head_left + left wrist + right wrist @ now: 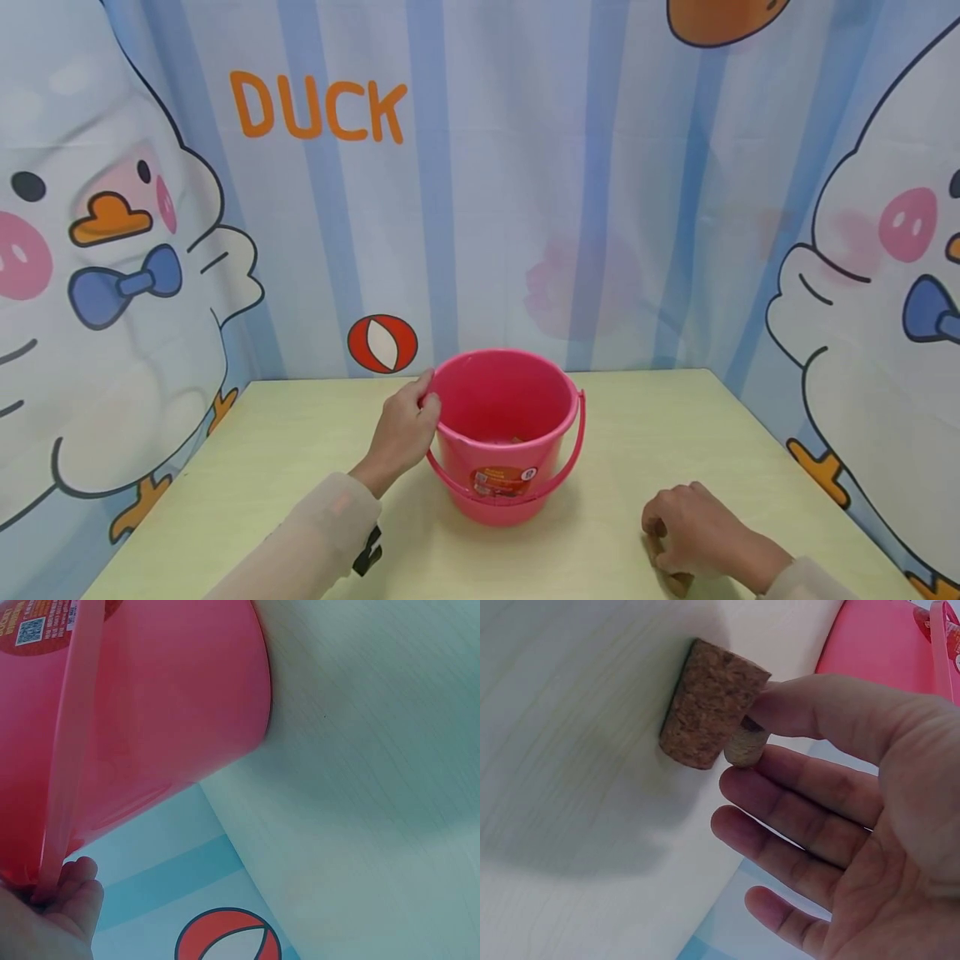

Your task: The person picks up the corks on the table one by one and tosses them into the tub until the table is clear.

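A pink plastic bucket [501, 467] stands upright on the table, its handle hanging down across the front. My left hand [405, 425] grips the left side of its rim; the left wrist view shows fingertips [84, 896] beside the rim and handle. Low over the table at the right, my right hand [697, 533] pinches between thumb and fingers a small tan cylindrical piece [744, 746], which looks like a cork stopper. A larger brown cork stopper [712, 705] is right beside it against the thumb tip. I cannot tell if the two are joined.
The pale wooden table [300, 500] runs back to a striped curtain [510, 167] printed with ducks, which also closes off both sides. A small yellowish thing [517, 439] shows at the bottom of the bucket. A black strap [367, 554] is under the left sleeve.
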